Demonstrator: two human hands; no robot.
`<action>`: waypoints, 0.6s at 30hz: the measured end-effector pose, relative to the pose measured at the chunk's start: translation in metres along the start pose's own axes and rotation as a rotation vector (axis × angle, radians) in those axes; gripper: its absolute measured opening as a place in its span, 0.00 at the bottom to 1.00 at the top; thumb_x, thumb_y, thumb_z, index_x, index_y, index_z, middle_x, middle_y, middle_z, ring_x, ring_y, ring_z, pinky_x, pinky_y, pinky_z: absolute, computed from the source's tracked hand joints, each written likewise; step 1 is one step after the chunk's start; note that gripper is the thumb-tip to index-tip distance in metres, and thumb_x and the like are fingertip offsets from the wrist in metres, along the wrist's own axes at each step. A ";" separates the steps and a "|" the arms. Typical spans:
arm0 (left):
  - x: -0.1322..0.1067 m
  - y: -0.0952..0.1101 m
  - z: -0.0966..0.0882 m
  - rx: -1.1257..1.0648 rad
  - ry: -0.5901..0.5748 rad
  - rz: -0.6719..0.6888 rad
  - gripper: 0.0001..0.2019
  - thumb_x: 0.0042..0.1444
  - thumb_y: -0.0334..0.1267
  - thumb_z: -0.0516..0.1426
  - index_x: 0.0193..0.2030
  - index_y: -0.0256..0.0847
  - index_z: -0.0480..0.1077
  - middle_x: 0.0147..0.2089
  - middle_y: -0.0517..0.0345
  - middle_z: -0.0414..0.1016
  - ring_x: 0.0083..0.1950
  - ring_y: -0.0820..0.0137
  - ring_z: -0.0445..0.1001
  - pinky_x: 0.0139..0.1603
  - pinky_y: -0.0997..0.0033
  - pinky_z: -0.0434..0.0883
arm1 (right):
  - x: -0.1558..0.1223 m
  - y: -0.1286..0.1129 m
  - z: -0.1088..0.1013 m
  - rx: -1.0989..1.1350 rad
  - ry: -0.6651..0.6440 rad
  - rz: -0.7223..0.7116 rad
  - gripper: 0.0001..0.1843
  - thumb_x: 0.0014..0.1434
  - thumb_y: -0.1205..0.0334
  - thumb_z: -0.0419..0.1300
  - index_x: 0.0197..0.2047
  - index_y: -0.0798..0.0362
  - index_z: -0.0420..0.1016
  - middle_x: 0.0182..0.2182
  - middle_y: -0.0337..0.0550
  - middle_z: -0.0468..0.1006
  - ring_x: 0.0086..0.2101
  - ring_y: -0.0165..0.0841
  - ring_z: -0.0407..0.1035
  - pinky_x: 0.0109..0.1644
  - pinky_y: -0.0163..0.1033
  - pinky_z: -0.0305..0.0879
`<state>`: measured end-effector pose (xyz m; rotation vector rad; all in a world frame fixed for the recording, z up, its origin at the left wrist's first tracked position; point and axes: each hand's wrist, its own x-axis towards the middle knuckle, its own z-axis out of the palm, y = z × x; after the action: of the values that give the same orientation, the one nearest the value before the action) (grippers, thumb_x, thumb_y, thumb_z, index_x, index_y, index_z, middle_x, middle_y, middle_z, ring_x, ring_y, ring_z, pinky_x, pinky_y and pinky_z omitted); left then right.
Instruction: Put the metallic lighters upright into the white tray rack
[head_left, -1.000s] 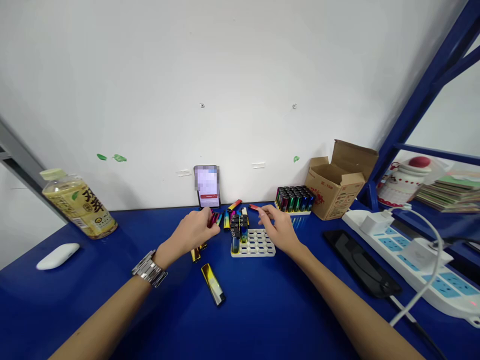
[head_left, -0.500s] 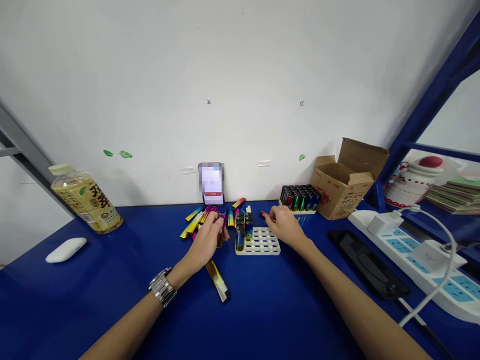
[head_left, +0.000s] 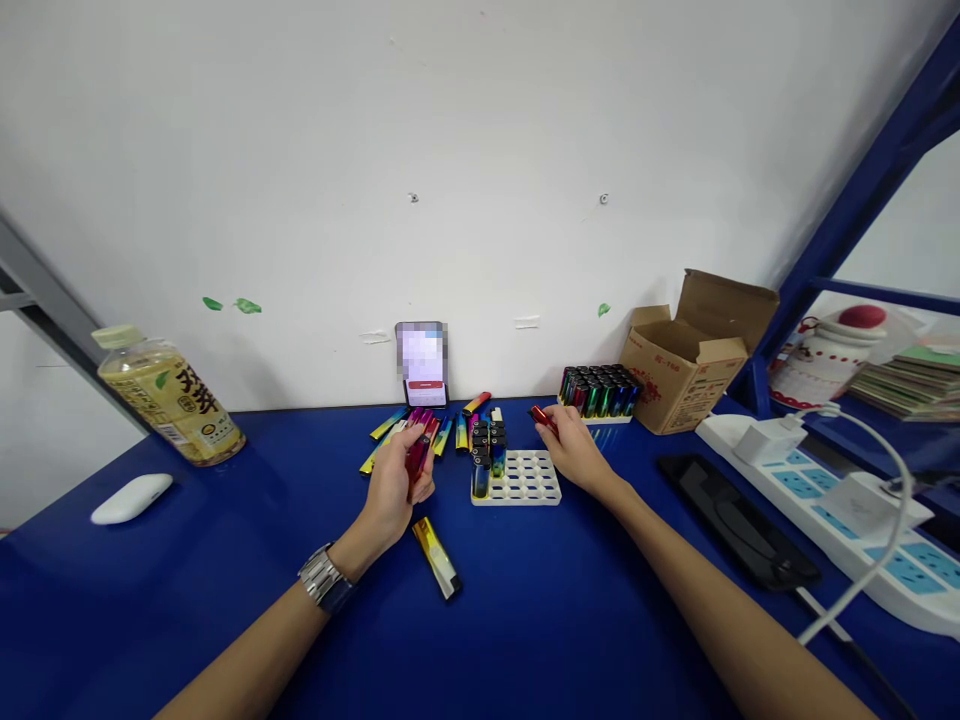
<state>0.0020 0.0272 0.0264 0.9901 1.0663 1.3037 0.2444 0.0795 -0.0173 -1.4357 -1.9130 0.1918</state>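
Lighters lie in a loose heap near the middle of the far edge of the table, just left of a white rack. One yellow lighter lies apart, nearer the table's front edge. The step in hand looks like taking up lighters to stand in this rack: its left columns carry upright, dark-topped ones, while the slots toward its right side are bare. A full rack stands by the far edge, further right, beside an open cardboard box.

The left hand has its fingers curled round a few reddish-purple lighters, between the heap and the rack; how many cannot be told. The right hand, beyond the rack's back right corner, pinches a red lighter between thumb and fingers, its dark end pointing out to the left. Neither hand's fingers stand apart.

Judging by this hold, setting the red lighter into a bare slot would call for tipping it upright with its dark end up, lining it up over the opening, then pressing it down without knocking its neighbours.
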 end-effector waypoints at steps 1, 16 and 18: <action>0.000 0.000 0.000 0.008 0.024 -0.008 0.23 0.55 0.49 0.50 0.13 0.41 0.56 0.07 0.68 0.48 0.10 0.81 0.45 0.13 0.78 0.49 | 0.000 -0.001 -0.001 0.033 0.008 0.001 0.09 0.63 0.61 0.48 0.42 0.55 0.65 0.37 0.49 0.70 0.38 0.38 0.68 0.44 0.42 0.63; -0.003 -0.001 0.001 0.275 0.179 0.080 0.19 0.48 0.46 0.53 0.12 0.40 0.58 0.10 0.66 0.50 0.13 0.80 0.47 0.14 0.77 0.46 | -0.003 -0.020 -0.013 0.006 0.026 0.062 0.21 0.59 0.46 0.51 0.22 0.50 0.59 0.15 0.34 0.60 0.19 0.30 0.58 0.25 0.35 0.50; -0.003 -0.001 0.000 0.344 0.205 0.116 0.19 0.49 0.45 0.52 0.11 0.41 0.58 0.11 0.65 0.52 0.14 0.79 0.49 0.15 0.76 0.48 | -0.004 -0.023 -0.015 -0.062 0.048 0.101 0.25 0.58 0.43 0.52 0.17 0.50 0.55 0.13 0.35 0.58 0.18 0.29 0.55 0.24 0.35 0.46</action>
<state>0.0026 0.0241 0.0251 1.2060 1.4431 1.3639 0.2368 0.0636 0.0036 -1.5656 -1.8243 0.1451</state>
